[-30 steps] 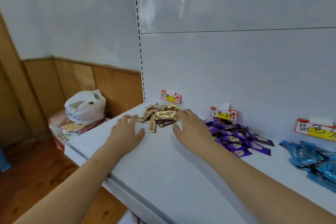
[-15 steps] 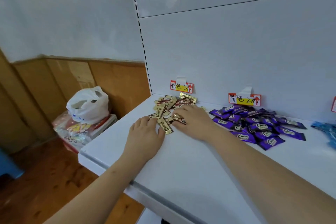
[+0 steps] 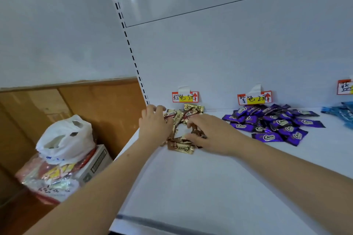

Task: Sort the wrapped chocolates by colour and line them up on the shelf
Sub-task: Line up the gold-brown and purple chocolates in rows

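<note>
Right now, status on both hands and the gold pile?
Left hand and right hand flat, open, flanking gold chocolates. Pile loose, not lined up. Purple pile apart; nothing blocking.

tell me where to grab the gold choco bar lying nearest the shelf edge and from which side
Take the gold chocolate by its long edges, near the middle, pinching from above. It lies flat on the shelf, so nothing can get under it. Come from the front edge, where the surface is bare; the right hand and the rest of the gold pile crowd it behind. The crimped ends are flimsy.
</note>
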A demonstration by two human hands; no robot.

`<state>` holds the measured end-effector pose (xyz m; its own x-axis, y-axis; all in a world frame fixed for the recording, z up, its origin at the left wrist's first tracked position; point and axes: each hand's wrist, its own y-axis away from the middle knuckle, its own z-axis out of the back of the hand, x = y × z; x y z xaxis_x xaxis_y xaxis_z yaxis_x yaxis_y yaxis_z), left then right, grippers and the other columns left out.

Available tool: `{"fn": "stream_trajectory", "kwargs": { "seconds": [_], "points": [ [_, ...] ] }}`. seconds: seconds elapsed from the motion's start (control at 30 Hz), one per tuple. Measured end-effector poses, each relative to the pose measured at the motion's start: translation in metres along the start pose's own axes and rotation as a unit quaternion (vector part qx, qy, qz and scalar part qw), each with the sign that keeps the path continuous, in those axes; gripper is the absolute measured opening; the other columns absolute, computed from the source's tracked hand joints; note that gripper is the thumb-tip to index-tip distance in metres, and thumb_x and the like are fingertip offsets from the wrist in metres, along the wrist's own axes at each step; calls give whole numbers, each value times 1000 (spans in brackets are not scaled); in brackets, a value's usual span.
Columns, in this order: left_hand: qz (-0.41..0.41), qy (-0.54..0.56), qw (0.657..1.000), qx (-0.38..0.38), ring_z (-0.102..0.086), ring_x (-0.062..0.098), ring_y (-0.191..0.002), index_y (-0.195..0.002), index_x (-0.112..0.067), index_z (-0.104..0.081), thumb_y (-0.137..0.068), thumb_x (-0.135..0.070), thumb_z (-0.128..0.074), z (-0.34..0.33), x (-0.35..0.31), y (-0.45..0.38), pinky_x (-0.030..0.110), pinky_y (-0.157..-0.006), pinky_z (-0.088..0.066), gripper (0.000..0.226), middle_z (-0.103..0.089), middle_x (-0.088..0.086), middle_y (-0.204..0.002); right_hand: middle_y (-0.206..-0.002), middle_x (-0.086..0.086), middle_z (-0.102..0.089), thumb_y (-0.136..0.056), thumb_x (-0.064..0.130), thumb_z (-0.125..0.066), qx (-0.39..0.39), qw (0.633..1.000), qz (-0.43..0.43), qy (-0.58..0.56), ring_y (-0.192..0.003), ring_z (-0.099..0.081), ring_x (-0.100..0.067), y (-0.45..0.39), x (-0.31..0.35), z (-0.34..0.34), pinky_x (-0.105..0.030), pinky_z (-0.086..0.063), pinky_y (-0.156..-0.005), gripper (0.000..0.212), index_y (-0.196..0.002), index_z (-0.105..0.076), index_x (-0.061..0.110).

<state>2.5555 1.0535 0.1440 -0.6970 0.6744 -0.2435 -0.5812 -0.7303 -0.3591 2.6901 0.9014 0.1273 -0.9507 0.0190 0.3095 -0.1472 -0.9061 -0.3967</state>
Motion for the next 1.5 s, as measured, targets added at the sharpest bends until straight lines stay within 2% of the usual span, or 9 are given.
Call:
{"fn": "stream_trajectory", "kwargs": {
  "seconds": [0.13,0.33,0.5,0.67,0.77,1.07,1.2,1.33,1.5],
  "points": [
    [-117,22,984,133,-29,25,-142,-150,-32,-32,-101,-41,-41,-19,16,-33,44,-112,-28,51,-28,-1,-157,-139,13,-44,-95,61,-27,-41,999,3,19,-121,-40,-9,-3,-6,0,-30,-34,-101,57,-140,-43,29],
    [-144,193,963,119,-51,11,-118,-116,-39,-65,-86,-42,-35,-24,31,-22,42,-101,-38,42,-59,-16,-126,-142,5,-46,-100,52,-30,-45,990,-99,87,-128,-43,-17,-22,-23,-3,-36,-35,-104,53,-143,-45,23],
    [-30,377,916,135,-48,9,-50,-90,-21,-71,-95,-5,-39,-10,34,-18,22,-46,-39,36,-60,-10,-78,-126,-6,-60,-100,35,-45,-40,976,-213,32,-115,-53,-24,-72,-10,-30,-40,-45,-97,38,-132,-55,17],
    [-57,215,967,123,-44,21,-120,-135,-27,-53,-93,-27,-54,-24,40,-38,35,-101,-40,43,-50,1,-128,-116,1,-53,-98,38,-49,21,987,-154,47,-114,-45,-19,-70,-15,-31,-37,-39,-100,30,-122,-62,28],
    [-68,138,978,143,-31,25,-132,-141,-32,-48,-94,-39,-51,-30,37,-43,37,-107,-29,48,-44,1,-139,-110,2,-51,-91,29,-61,36,982,-173,-72,-107,-45,-14,-66,-23,-22,-31,-37,-93,13,-102,-65,35],
    [-53,143,974,170,-48,27,-114,-112,-41,-64,-80,-45,-65,-30,15,-64,42,-98,-44,32,-53,3,-112,-102,3,-59,-88,9,-63,14,955,-221,-198,-92,-57,-11,-66,-27,-21,-25,-47,-79,33,-115,-59,28],
    [-55,151,976,145,-46,20,-108,-105,-30,-61,-85,-38,-69,-34,20,-64,34,-93,-42,23,-53,1,-114,-92,6,-62,-88,4,-61,-24,955,-224,-193,-85,-60,-11,-64,-28,-17,-27,-51,-74,30,-100,-67,32],
    [-69,301,934,180,-58,9,-81,-103,-20,-61,-88,-17,-71,-24,36,-63,11,-65,-44,18,-64,-3,-98,-92,14,-70,-91,16,-65,-70,949,-210,-223,-90,-64,-3,-62,-25,-15,-22,-49,-80,23,-88,-70,38],
    [22,454,872,180,-56,11,-61,-103,-17,-68,-93,-10,-64,-16,46,-69,21,-56,-46,13,-64,7,-81,-92,7,-75,-95,18,-62,-123,917,-231,-301,-90,-70,-12,-65,-31,-17,-37,-52,-93,18,-90,-71,32]
  ]
}}
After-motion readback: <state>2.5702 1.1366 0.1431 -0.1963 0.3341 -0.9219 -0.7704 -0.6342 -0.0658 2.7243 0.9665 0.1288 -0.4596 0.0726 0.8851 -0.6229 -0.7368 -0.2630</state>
